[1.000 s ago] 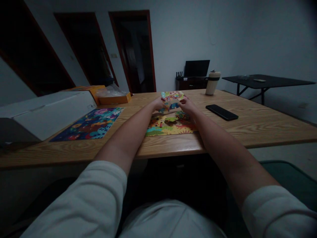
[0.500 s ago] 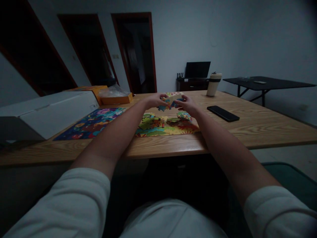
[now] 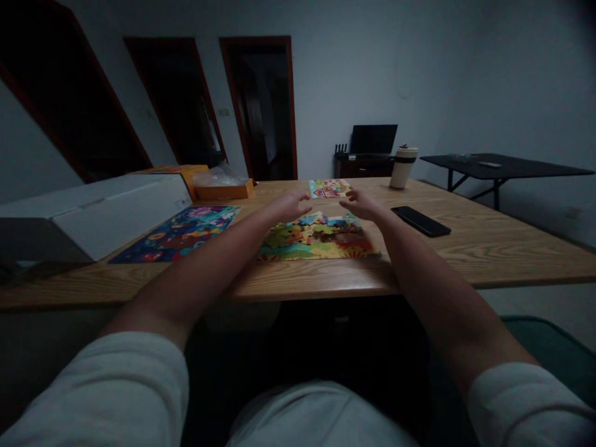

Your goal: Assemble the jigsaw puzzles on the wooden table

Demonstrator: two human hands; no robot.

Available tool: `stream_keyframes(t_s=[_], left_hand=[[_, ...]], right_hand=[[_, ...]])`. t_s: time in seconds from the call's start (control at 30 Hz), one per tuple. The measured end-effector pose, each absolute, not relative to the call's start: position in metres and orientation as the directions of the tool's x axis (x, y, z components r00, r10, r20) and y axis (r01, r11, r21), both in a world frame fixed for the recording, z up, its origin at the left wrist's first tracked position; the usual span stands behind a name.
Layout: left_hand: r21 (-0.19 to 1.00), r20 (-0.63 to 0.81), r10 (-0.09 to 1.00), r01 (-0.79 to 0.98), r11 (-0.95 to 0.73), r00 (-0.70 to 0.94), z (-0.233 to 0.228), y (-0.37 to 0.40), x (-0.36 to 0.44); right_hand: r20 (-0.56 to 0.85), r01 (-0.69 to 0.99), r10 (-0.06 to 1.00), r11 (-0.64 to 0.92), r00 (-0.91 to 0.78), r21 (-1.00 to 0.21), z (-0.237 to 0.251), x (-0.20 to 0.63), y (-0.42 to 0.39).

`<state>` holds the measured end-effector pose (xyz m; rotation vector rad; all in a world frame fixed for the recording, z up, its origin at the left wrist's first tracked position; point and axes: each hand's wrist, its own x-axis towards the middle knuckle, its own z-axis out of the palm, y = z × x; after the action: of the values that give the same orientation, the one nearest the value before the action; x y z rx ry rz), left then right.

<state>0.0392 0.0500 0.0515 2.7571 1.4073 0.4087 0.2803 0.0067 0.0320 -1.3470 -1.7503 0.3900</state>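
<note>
While both arms reach forward, the scene reads so:
desk (image 3: 488,242): wooden, carrying everything below.
white box (image 3: 93,214): far left.
blue puzzle (image 3: 177,231): beside the box.
puzzle (image 3: 319,239): near the front edge, between the forearms.
card (image 3: 329,188): flat, just beyond the fingertips.
left hand (image 3: 291,205): open, empty, over the puzzle's far edge.
right hand (image 3: 365,203): open, empty, likewise.
phone (image 3: 420,221): right of the puzzle.
cup (image 3: 403,166): behind the phone.

On the wooden counter (image 3: 488,239): colourful jigsaw puzzle (image 3: 319,236) centre-front, small picture card (image 3: 329,188) behind it, flat black phone (image 3: 421,221) right, white box (image 3: 100,211) left.
</note>
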Motion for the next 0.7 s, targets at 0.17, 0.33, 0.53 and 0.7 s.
stream_keyframes(t_s=[0.17,0.33,0.53,0.7], left_hand=[[0.013,0.124,0.695,0.700,-0.714,0.708,0.038,-0.052,-0.017],[0.044,-0.040,0.695,0.696,-0.716,0.718,0.008,-0.110,-0.071],[0.018,0.031,0.771,0.771,-0.637,0.636,0.002,-0.112,-0.118],[-0.039,0.111,0.779,0.786,-0.617,0.617,0.006,-0.120,-0.110]], right_hand=[[0.386,0.695,0.887,0.444,-0.253,-0.566,0.026,0.286,-0.045],[0.217,0.752,0.778,0.627,-0.589,-0.204,-0.024,0.298,-0.106],[0.314,0.766,0.738,0.641,-0.597,-0.050,-0.044,0.316,-0.150],[0.419,0.793,0.724,0.609,-0.547,-0.018,-0.044,0.322,-0.165]])
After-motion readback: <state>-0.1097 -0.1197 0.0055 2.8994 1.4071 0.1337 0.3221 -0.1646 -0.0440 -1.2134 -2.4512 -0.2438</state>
